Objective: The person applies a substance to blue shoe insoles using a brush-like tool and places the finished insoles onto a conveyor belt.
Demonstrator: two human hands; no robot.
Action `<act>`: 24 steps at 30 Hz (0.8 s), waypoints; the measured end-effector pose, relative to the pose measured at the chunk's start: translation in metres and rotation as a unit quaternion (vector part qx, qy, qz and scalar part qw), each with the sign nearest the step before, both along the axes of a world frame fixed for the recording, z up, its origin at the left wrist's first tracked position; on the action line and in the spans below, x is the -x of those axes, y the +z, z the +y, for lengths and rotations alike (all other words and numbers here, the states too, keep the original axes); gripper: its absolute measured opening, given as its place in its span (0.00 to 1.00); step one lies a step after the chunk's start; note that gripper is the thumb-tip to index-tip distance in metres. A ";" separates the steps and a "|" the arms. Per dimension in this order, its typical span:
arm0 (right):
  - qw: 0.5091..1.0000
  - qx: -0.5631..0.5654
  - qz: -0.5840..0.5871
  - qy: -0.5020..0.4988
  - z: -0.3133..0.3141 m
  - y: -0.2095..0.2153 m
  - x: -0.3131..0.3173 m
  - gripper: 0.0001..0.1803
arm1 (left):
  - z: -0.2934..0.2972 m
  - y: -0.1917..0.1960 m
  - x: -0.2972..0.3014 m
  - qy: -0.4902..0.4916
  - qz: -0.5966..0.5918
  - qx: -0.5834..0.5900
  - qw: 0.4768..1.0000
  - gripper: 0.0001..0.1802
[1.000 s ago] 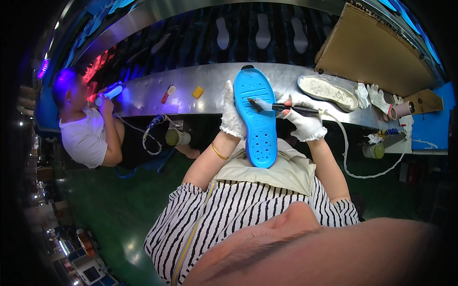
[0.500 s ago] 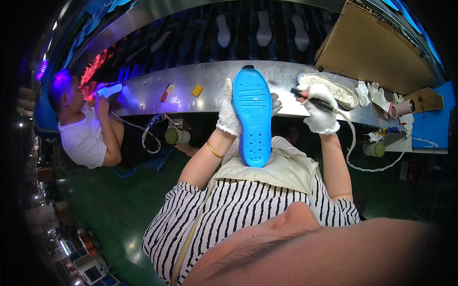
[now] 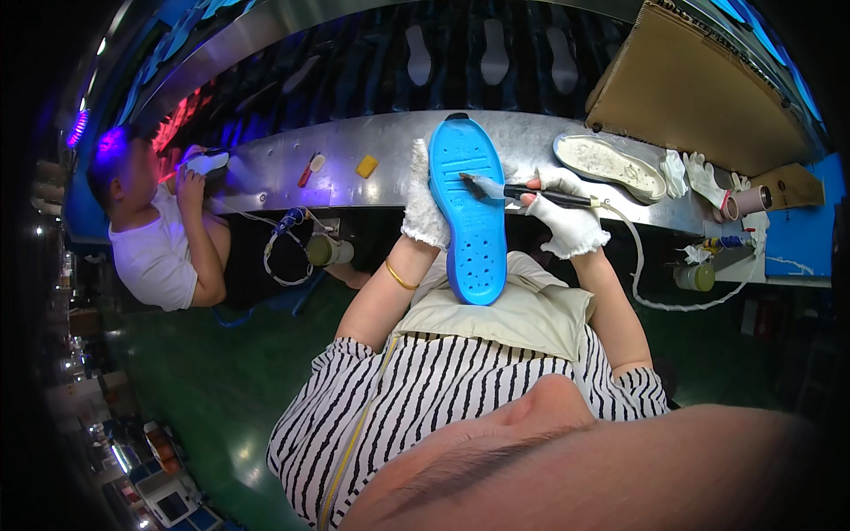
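A long blue shoe sole stands on end against my lap, its toe reaching the metal bench. My left hand, in a white glove, grips its left edge. My right hand, also gloved, holds a thin dark brush whose bristle tip touches the upper part of the sole. A white tube runs from the brush handle down to the right.
A white sole lies on the metal bench to the right, beside spare white gloves and tape rolls. A cardboard sheet leans behind. On the left a seated person in a white shirt works on a shoe part.
My right hand has come back from the right side of the bench and set the brush tip on the blue sole. The left hand still holds the sole.
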State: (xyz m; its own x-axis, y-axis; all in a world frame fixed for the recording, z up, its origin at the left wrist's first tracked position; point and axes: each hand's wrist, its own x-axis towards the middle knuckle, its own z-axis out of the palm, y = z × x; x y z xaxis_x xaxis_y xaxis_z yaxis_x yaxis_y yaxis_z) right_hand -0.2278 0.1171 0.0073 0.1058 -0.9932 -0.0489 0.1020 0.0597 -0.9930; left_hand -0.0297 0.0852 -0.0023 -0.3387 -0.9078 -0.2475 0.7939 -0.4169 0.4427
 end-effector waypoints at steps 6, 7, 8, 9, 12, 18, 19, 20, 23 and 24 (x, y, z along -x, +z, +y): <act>0.985 0.158 0.070 0.009 0.001 -0.008 -0.002 0.09 | -0.004 -0.006 0.002 0.014 -0.021 -0.007 1.000 0.43; 0.991 0.114 0.060 0.021 0.001 -0.006 0.000 0.10 | -0.004 -0.006 0.002 0.011 -0.011 0.002 1.000 0.43; 0.996 0.069 0.048 0.033 0.001 -0.006 0.002 0.10 | -0.003 -0.003 0.003 0.008 -0.003 0.009 1.000 0.43; 0.995 0.087 0.033 0.024 0.001 -0.007 0.004 0.09 | -0.003 -0.001 0.003 0.005 0.006 0.017 1.000 0.43; 0.995 0.099 -0.005 0.011 -0.001 -0.011 0.008 0.09 | -0.005 0.000 0.001 -0.036 0.015 0.041 0.998 0.44; 0.988 0.100 -0.106 -0.051 -0.006 -0.020 0.021 0.10 | -0.011 -0.002 -0.006 -0.048 0.105 0.075 0.990 0.45; 0.986 0.097 -0.124 -0.059 -0.007 -0.019 0.026 0.10 | -0.009 0.000 -0.007 -0.028 0.094 0.050 0.994 0.44; 0.983 0.093 -0.142 -0.065 -0.007 -0.016 0.028 0.11 | -0.009 -0.001 -0.009 -0.031 0.095 0.050 0.994 0.43; 0.983 0.085 -0.152 -0.053 -0.006 -0.018 0.018 0.11 | -0.010 -0.003 -0.011 -0.014 0.066 0.035 0.997 0.43; 0.984 0.075 -0.151 -0.051 -0.005 -0.018 0.013 0.11 | -0.010 -0.003 -0.006 0.008 0.033 0.019 0.999 0.42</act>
State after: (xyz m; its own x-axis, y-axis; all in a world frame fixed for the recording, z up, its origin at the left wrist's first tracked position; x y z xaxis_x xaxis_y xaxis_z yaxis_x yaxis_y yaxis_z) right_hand -0.2406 0.1117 -0.0111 -0.0071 -0.9931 0.1173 0.3917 -0.1107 -0.9134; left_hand -0.0239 0.0755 -0.0055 -0.3391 -0.9214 -0.1898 0.8277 -0.3881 0.4053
